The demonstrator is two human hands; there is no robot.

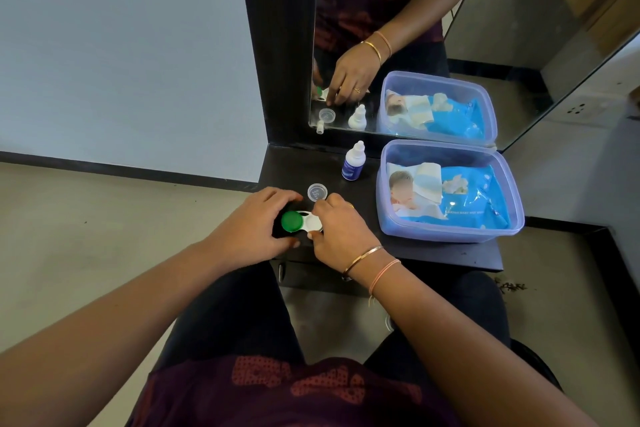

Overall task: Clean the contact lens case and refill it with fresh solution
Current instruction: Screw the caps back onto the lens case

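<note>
A white contact lens case (310,221) lies on the dark shelf (433,251), its left well closed by a green cap (291,221). My left hand (258,224) curls around the green-capped end. My right hand (341,230) grips the case's right end, hiding that well. A loose clear cap (317,191) rests on the shelf just behind the case. The white solution bottle (354,161) with a blue label stands upright farther back.
A clear bluish plastic tub (505,218) holding a blue wet-wipes pack (464,196) and tissue sits at the shelf's right. A mirror (415,28) behind reflects everything. The shelf's front edge lies under my wrists; floor is to the left.
</note>
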